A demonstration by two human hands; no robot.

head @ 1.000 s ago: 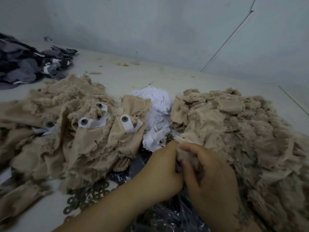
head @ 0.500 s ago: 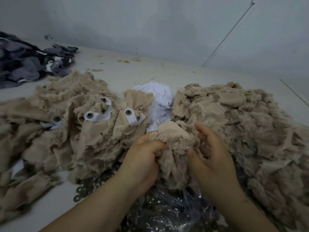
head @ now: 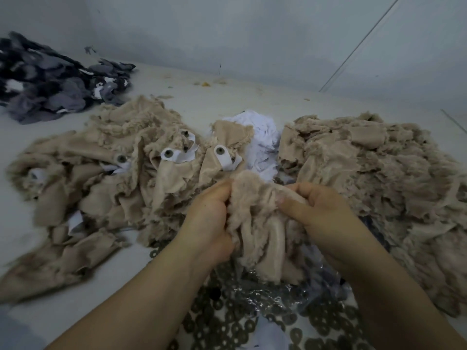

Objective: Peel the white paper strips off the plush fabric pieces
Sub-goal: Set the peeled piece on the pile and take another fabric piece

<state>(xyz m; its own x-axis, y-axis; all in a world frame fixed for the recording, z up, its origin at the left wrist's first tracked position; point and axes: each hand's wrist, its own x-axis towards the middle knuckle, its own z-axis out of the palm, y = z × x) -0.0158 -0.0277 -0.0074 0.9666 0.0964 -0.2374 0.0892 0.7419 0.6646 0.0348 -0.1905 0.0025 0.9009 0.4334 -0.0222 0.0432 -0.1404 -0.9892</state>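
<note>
between left hand (head: 211,218) and right hand (head: 319,213), gripped plush piece (head: 257,218) hangs.

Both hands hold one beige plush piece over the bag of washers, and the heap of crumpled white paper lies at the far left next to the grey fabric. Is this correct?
Not quite. In the head view the left hand and right hand do hold one beige plush piece over the bag of washers, but the crumpled white paper lies in the middle, between the two beige piles, apart from the grey fabric.
</note>
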